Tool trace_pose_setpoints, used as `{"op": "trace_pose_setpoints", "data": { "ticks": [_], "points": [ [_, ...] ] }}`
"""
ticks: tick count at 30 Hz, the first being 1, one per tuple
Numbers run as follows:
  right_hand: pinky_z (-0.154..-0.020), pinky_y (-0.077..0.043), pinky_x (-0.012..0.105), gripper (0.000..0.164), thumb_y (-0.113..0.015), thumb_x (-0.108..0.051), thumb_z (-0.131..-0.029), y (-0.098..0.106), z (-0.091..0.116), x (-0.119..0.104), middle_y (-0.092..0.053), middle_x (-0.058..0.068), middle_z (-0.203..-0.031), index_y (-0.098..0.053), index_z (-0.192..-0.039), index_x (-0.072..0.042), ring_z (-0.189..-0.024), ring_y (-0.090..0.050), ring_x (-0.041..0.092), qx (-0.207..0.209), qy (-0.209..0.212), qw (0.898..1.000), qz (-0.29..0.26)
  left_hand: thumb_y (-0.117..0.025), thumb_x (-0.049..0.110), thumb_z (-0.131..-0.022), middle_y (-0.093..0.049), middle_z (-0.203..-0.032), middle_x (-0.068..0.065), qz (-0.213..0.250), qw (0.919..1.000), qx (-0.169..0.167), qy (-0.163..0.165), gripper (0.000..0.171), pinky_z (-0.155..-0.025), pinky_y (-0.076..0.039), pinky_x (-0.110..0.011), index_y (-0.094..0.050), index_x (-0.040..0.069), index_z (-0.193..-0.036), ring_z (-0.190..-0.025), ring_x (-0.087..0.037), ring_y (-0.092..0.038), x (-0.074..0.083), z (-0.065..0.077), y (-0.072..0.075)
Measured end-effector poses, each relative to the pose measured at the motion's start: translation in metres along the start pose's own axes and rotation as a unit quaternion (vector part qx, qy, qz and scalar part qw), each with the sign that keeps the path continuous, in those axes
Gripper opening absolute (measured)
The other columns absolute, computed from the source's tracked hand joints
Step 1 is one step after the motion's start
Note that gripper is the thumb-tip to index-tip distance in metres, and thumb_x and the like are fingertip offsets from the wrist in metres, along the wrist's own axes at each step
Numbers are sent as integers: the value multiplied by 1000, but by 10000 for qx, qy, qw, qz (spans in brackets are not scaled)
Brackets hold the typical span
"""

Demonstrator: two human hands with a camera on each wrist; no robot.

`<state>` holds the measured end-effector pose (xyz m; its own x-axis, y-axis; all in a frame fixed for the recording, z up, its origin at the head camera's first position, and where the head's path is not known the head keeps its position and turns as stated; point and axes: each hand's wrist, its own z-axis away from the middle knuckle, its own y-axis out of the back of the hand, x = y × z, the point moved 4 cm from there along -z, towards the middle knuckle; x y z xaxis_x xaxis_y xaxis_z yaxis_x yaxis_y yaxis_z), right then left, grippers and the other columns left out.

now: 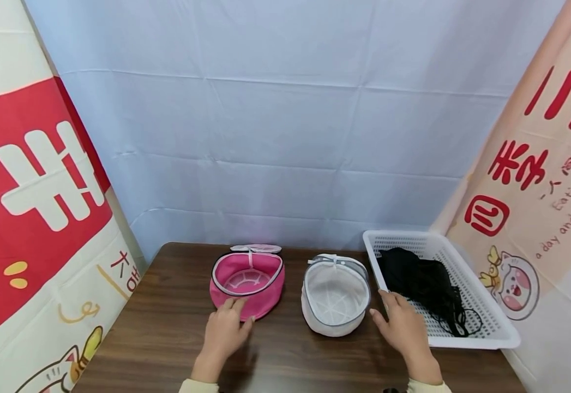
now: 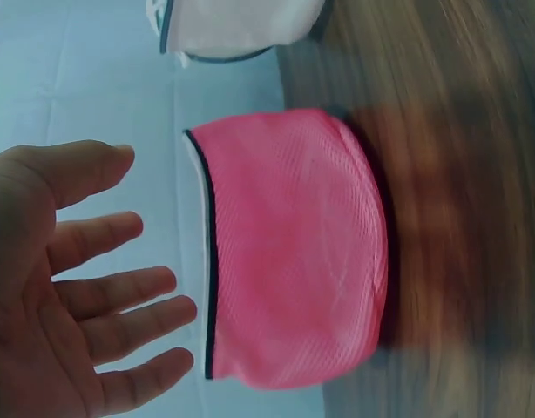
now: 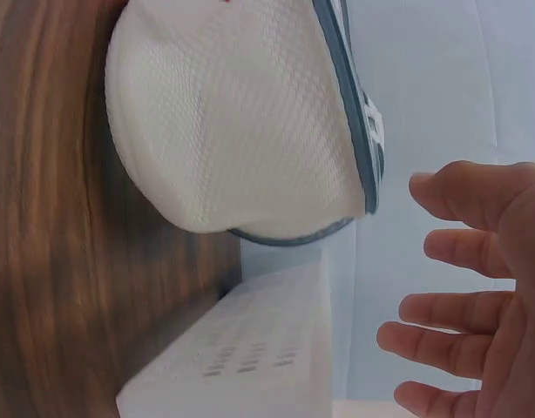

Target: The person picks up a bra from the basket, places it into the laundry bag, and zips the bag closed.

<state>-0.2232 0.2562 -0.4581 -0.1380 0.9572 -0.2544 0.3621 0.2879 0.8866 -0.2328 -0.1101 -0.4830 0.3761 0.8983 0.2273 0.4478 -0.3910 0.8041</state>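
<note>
Left hand: fingers extended and spread, holding nothing; its fingertips overlap the near side of a round, bright-pink mesh bag with dark-and-white rim trim, contact uncertain. Right hand: likewise spread and unloaded, between a round, off-white mesh bag with grey rim trim and a rectangular, white perforated plastic basket. Key relation, as judged: the pink bag lies straight ahead of the left hand, the nearer of the two; the off-white bag lies to the left of the right hand, its nearer neighbour. Both bags, side by side and apart, gape upward and show no marked long axis. The basket's long axis slants from far left to near right; inside lies crumpled black fabric. Beneath: a dark wood-grain table.
</note>
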Motion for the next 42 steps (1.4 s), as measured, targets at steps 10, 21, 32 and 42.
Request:
{"op": "trace_pose_setpoints", "data": {
  "ticks": [10, 21, 32, 42],
  "points": [
    [-61, -45, 58, 57, -72, -25, -79, 8, -13, 19, -49, 36, -118, -53, -124, 5, -91, -53, 51, -86, -109, 9998, 154, -74, 26, -74, -60, -93, -13, 509, 9969, 371, -481, 38, -52, -47, -44, -65, 3, -103, -70, -30, -60, 20, -10, -16],
    [-62, -44, 58, 57, -70, -24, -81, 11, -26, 28, -44, 37, -123, -51, -127, 4, -97, -50, 53, -232, -55, 9997, 39, -71, 28, -79, -61, -105, -12, 894, 9948, -454, -205, 42, -69, -50, -45, -64, 5, -113, -89, -27, -61, 35, -20, -34],
    [-64, -43, 61, 54, -69, -20, -81, 19, -37, 29, -43, 38, -123, -52, -124, 6, -97, -49, 54, -186, 149, 9996, 177, -71, 28, -80, -60, -112, -10, 1436, 9866, -773, 98, 45, -81, -48, -44, -61, 6, -118, -101, -27, -58, 46, -27, -46],
    [-66, -40, 65, 52, -69, -22, -81, 17, -49, 37, -39, 41, -124, -54, -122, 6, -98, -47, 56, -536, 76, 9980, 334, -70, 27, -80, -62, -108, -9, 1720, 9788, -1004, 488, 41, -79, -48, -43, -62, 7, -115, -99, -26, -59, 55, -33, -65]
  ]
}}
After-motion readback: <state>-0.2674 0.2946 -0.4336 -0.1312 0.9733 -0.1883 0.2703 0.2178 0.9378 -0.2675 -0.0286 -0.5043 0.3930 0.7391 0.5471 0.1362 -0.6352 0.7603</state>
